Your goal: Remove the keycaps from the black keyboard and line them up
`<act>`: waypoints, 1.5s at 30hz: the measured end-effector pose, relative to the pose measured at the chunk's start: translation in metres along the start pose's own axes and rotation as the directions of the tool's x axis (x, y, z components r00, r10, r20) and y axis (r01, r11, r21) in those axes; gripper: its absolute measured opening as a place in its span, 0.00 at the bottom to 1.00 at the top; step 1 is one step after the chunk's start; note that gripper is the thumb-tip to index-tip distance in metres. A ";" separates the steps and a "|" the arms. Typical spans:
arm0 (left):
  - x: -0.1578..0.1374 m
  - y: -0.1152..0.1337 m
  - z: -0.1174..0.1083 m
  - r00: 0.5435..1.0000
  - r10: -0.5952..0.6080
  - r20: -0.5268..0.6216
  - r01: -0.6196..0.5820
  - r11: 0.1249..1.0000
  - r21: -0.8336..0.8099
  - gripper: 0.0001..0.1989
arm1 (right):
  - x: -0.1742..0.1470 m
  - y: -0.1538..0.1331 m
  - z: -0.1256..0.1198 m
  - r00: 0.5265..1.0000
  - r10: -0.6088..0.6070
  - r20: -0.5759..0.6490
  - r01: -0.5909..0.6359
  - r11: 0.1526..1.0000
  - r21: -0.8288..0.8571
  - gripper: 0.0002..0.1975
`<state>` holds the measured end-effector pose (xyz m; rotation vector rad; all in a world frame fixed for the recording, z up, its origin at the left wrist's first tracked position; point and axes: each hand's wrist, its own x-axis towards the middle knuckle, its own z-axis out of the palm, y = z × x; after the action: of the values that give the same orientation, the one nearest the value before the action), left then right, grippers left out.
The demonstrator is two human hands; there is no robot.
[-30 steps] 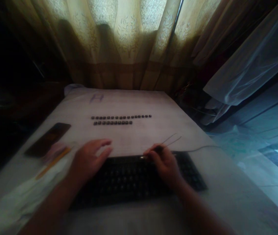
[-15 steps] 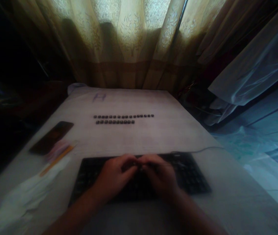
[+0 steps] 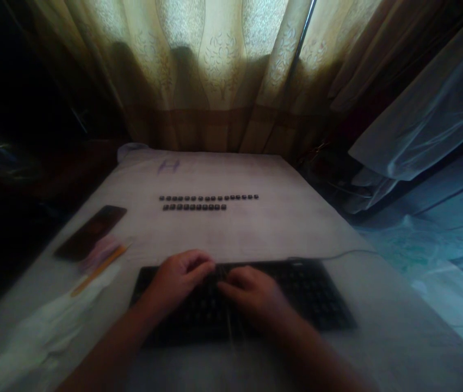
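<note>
While L hand (image 3: 180,275) n R hand (image 3: 255,291) are curling over the keyboard (image 3: 316,296), grips r blurry, can't tell; keycaps (image 3: 192,207) are sitting in rows, prob keeping order.

Head camera, close above table (image 3: 296,231), facing forward-down.

Black keyboard (image 3: 207,314) flat on pale tabletop (image 3: 280,228)

Our left hand (image 3: 184,275) and right hand (image 3: 255,293) are bare, like our left arm (image 3: 119,340) at seven o'clock and right arm (image 3: 308,343) at five.
</note>
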<state>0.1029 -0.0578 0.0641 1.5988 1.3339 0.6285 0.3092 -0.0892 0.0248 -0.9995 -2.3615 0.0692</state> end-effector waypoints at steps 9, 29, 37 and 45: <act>-0.003 -0.002 0.015 0.998 0.040 0.055 -0.023 0.957 -0.288 0.23 | 0.007 -0.007 -0.013 0.960 0.182 -0.215 -0.110 0.945 0.309 0.10; -0.006 0.007 0.026 0.965 -0.148 0.217 0.242 0.822 -0.516 0.34 | 0.019 -0.012 -0.020 0.976 0.180 -0.124 -0.154 0.968 0.196 0.08; 0.000 -0.006 -0.007 0.992 -0.100 -0.083 0.086 0.984 -0.159 0.29 | 0.061 0.052 -0.027 0.952 0.302 -0.051 -0.276 0.917 0.289 0.08; 0.029 -0.059 -0.070 0.919 -0.112 -0.378 0.103 0.994 -0.044 0.28 | 0.109 0.156 0.003 0.812 0.567 0.140 -0.580 0.811 0.078 0.10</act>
<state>0.0246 -0.0091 0.0377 1.4166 1.6784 0.9165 0.3473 0.0970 0.0344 -1.6548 -2.0295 0.5002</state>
